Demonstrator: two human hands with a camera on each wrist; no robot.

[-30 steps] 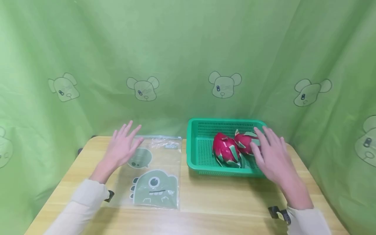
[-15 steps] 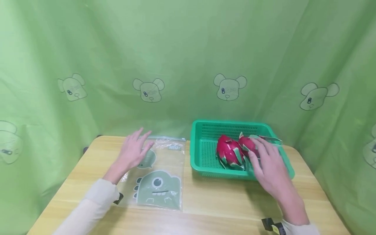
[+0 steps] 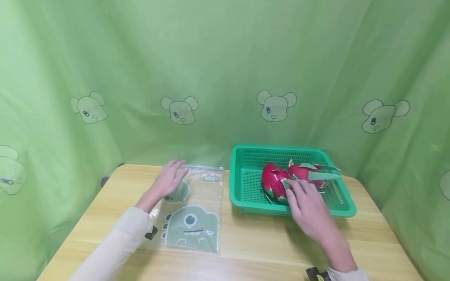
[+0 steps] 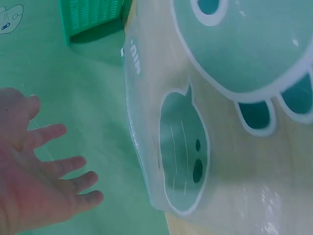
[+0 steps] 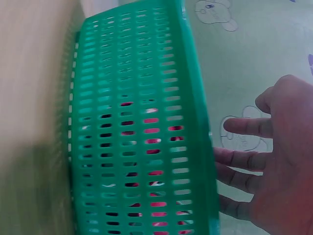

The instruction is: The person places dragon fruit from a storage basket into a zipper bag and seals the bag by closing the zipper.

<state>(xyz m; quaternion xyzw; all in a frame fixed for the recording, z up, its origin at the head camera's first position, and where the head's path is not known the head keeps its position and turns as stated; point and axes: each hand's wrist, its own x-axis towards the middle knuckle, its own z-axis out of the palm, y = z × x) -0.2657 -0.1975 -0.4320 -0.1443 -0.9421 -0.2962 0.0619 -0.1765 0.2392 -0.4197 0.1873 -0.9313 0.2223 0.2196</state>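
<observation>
A green plastic basket [image 3: 274, 147] holds two red dragon fruits with green scales, the left one [image 3: 272, 180] beside the right one [image 3: 297, 172]. My right hand [image 3: 309, 208] reaches over the basket's front rim, its fingertips right at the left dragon fruit in the head view. From the right wrist, the fingers [image 5: 244, 159] show beyond the basket's slotted wall [image 5: 132, 63]. A clear zip bag [image 3: 191, 228] printed with a green monster lies flat on the left. Over its upper left part my left hand [image 3: 166, 182] hovers, fingers extended and holding nothing.
Both the bag and basket rest on a light wooden table [image 3: 253, 242]. A green curtain [image 3: 225, 58] with mouse-like heads hangs behind and at both sides. The bag's zip edge [image 3: 204, 167] lies along the table's far edge, left of the basket.
My right hand has moved left and down, from above the right dragon fruit to the left one. My left hand has shifted right over the bag. The head view has turned slightly left.
</observation>
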